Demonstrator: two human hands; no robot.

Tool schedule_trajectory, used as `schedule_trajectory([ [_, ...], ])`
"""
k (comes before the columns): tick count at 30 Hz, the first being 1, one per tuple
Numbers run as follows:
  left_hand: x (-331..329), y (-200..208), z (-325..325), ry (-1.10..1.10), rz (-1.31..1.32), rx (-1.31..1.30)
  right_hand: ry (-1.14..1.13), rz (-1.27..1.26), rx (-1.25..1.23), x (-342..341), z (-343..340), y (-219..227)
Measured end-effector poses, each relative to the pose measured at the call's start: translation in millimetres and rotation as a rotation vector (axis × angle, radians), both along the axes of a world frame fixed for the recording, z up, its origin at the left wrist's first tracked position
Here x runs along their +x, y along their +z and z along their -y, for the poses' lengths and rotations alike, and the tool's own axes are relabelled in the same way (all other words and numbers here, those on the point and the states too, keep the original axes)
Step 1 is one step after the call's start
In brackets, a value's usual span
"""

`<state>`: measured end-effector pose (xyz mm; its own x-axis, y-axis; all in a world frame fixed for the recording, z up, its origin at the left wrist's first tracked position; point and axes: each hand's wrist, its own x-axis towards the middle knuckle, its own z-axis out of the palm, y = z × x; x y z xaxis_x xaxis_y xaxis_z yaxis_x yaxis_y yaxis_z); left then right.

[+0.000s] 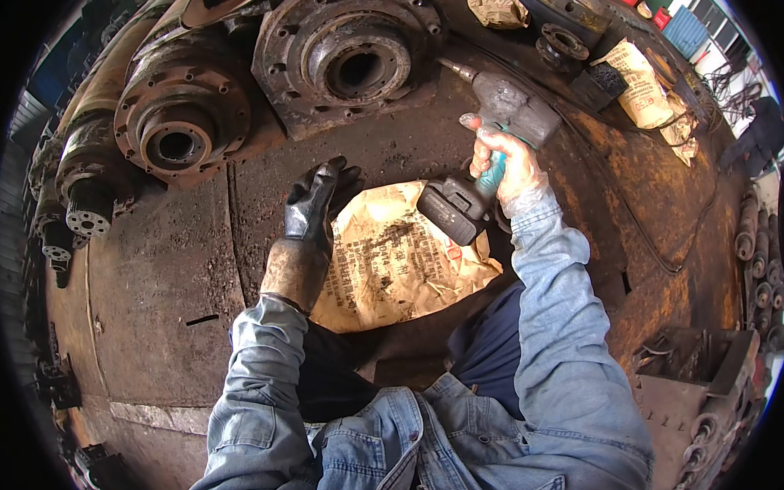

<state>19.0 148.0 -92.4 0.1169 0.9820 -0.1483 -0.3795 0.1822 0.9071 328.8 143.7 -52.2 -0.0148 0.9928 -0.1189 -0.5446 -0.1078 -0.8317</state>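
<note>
My right hand (508, 165), in a thin clear glove, is wrapped round the teal handle of a cordless impact driver (515, 102). The tool has a grey body, a black battery (456, 210) at its base, and a slim nose that points to the far left. My left hand (311, 215), in a black, dirt-stained glove, is raised with nothing in it. Its fingers are partly bent and stand apart from one another. Just right of it, a crumpled brown paper sack (384, 267) lies in front of my legs, and the battery hangs over the sack's right part.
Far ahead stand a large round bolted flange (286, 54) and a smaller rusty flange (224, 121). Splined shafts (88, 206) lie at the left. Dirt covers the metal surface (164, 270). Paper packages (637, 85) sit far right, a rusty metal box (707, 364) near right.
</note>
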Motion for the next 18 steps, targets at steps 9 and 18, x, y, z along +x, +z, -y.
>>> schedule_trajectory([
  [9, -0.3, 2.1, -0.7, -0.008, 0.007, 0.018, 0.023, 0.03, -0.004, 4.0, 2.9, -2.5],
  [18, 2.1, 6.5, -0.8, -0.019, 0.004, -0.007, -0.081, 0.028, -0.036, -11.1, 0.5, -4.9],
])
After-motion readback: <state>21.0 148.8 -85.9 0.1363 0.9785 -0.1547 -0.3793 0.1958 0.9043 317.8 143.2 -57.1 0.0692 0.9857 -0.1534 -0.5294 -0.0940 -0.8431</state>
